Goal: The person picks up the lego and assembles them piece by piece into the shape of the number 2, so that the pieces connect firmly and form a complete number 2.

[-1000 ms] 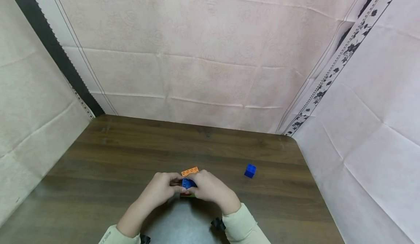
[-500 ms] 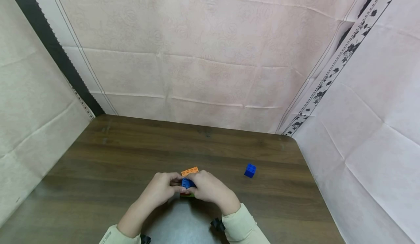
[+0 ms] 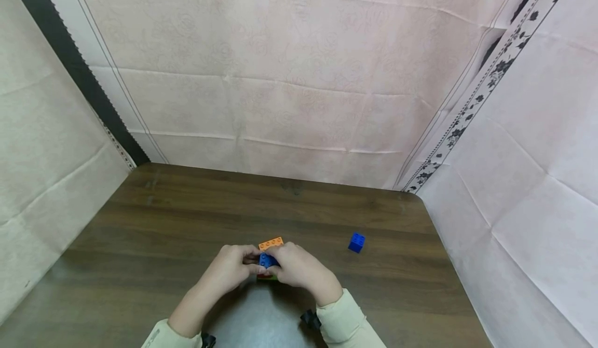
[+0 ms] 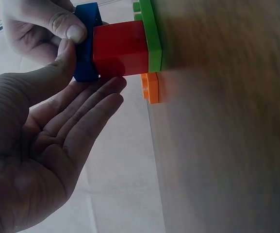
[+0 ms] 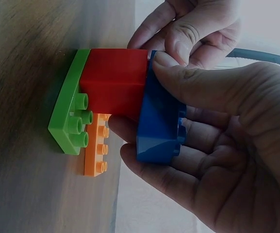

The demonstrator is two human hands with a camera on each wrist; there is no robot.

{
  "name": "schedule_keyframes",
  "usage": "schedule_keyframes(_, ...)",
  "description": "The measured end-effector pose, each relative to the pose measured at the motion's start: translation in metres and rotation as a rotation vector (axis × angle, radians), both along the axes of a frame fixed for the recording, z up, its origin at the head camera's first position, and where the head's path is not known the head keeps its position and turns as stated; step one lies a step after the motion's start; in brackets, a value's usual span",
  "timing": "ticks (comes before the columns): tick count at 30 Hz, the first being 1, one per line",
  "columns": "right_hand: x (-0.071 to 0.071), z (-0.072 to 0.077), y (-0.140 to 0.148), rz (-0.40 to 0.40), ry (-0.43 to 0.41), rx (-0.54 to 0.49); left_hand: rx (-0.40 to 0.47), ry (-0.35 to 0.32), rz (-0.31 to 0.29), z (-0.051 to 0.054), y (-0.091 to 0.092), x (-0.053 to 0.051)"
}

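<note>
Both hands meet at a small block stack near the table's front middle. My right hand [image 3: 301, 270] pinches a blue building block [image 5: 161, 114] between thumb and fingers. My left hand [image 3: 233, 266] grips the other end of that block, its thumb [image 4: 64, 60] close to the right thumb. Directly under the blue block is a red block [image 4: 120, 48], which stands on a flat green block [image 5: 71, 116] on the table. Studs of the green block show past the red one in the right wrist view. A flat orange block [image 3: 270, 243] lies just behind.
A second blue block [image 3: 356, 242] sits alone on the wooden table [image 3: 187, 208], to the right of the hands. Pale cloth walls [image 3: 280, 78] enclose the table at the back and both sides.
</note>
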State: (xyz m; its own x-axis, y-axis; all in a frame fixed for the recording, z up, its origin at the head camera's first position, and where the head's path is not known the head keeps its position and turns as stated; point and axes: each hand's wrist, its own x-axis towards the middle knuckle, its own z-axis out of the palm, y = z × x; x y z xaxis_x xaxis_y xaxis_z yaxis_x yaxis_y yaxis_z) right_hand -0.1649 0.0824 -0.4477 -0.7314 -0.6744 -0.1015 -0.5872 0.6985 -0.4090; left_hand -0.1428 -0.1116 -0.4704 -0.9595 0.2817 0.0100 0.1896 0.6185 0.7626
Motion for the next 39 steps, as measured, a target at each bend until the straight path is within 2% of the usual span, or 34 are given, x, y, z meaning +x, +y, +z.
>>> schedule_keyframes(14, 0.0002, 0.0012, -0.0009, 0.004, 0.009, 0.004, 0.001, -0.01, 0.017, 0.0, 0.0001, 0.0005)
schedule_keyframes(33, 0.0007, 0.0018, -0.0024, -0.001, 0.012, 0.019, 0.014, -0.021, 0.01, -0.0028, -0.0014, -0.001)
schedule_keyframes(39, 0.0, 0.0026, -0.0027, -0.001, 0.003, 0.02, 0.016, -0.056, 0.023, 0.0, -0.0005, -0.0022)
